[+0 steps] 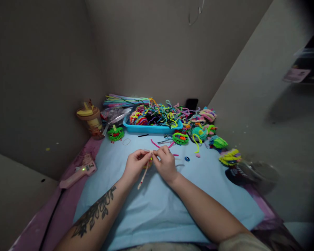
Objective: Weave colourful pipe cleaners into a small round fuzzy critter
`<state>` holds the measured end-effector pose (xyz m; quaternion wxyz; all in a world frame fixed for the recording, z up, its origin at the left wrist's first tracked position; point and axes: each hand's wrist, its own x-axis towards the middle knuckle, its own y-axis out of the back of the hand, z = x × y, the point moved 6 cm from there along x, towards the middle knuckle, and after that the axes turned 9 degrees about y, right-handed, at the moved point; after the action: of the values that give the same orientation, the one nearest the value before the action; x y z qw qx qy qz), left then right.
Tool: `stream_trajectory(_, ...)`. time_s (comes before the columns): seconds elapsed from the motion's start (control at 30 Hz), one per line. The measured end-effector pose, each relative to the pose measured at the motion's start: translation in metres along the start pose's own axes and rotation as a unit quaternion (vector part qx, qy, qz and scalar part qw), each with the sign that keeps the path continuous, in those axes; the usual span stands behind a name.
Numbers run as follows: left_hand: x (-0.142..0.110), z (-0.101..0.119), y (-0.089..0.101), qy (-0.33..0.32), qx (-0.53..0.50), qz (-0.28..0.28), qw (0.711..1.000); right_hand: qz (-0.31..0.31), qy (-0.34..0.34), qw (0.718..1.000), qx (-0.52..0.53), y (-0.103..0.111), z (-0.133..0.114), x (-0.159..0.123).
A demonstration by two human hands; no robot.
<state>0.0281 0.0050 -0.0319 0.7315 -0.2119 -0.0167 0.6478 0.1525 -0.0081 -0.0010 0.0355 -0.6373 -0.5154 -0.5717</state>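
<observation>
My left hand (136, 164) and my right hand (165, 163) meet over the middle of a light blue sheet (151, 205). Both pinch a pale, whitish pipe cleaner (143, 174) near its top end; its free end hangs down towards me. The fingers of both hands are closed on it. A small yellow-orange piece shows between the hands, partly hidden. Just beyond the hands lie pink pipe cleaner bits (155, 143) and a small blue bead (187, 159).
A blue tray (151, 129) full of tangled pipe cleaners stands at the back, with a bundle of straight ones behind it. Finished fuzzy figures lie right and left of it, including a green one (115, 133). A pink glue gun (80, 172) lies left; a lidded cup (90, 118) stands at back left.
</observation>
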Motion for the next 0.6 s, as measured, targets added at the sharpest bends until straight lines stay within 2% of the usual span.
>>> stream_trajectory(0.13,-0.003,0.005,0.001,-0.035,0.042,0.041,0.998,0.002,0.041,0.998,-0.047,-0.003,-0.009,-0.002)
stream_trajectory(0.33,-0.004,0.012,0.004,-0.127,0.116,0.051,0.984,0.006,0.012,0.998,0.068,-0.008,-0.003,-0.003)
stream_trajectory(0.47,-0.005,0.019,0.006,-0.169,0.158,0.060,0.971,-0.023,0.032,0.992,0.118,-0.008,-0.003,-0.002)
stream_trajectory(0.6,-0.005,0.022,0.005,-0.167,0.173,0.055,0.969,-0.035,0.037,0.991,0.124,-0.004,-0.006,0.002)
